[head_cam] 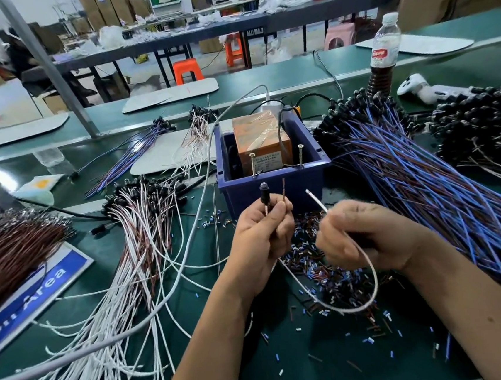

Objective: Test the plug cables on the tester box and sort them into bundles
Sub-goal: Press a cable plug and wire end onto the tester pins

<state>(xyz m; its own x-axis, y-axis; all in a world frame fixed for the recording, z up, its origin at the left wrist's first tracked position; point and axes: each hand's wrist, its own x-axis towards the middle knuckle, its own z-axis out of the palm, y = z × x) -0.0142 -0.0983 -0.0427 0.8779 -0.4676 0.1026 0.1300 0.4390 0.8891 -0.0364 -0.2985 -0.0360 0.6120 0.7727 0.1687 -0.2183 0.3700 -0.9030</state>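
- Head view: the cable under test is a thin plug cable with a small black barrel plug at one end and two stripped leads, one brown lead and one white lead. It is held in the air just in front of the blue plastic bin, above the green bench mat.
- The left hand is curled around the plug end and the brown lead, pinching both upright so plug and bare tip point up toward the bin.
- The right hand is closed on the white lead, its tip angled up and left; the slack hangs in a loop below both hands.
- Judgement: leads are held apart so each tip can meet a separate contact; the two upright brass screws on the bin's near rim look like the test posts, in front of the orange tape-wrapped tester box.
- Judgement: the step in hand is presenting the leads to the screws; contact not yet made.
- Room: a short open gap lies between the tips and the screws; nothing stands in it.
- Left of the hands lies a fanned white-and-brown cable bundle; right, a dense blue-and-purple cable bundle. Both crowd the sides.
- Cut insulation scraps litter the mat beneath the loop; a snag there seems possible.
- A grey charging cord crosses left of the bin.
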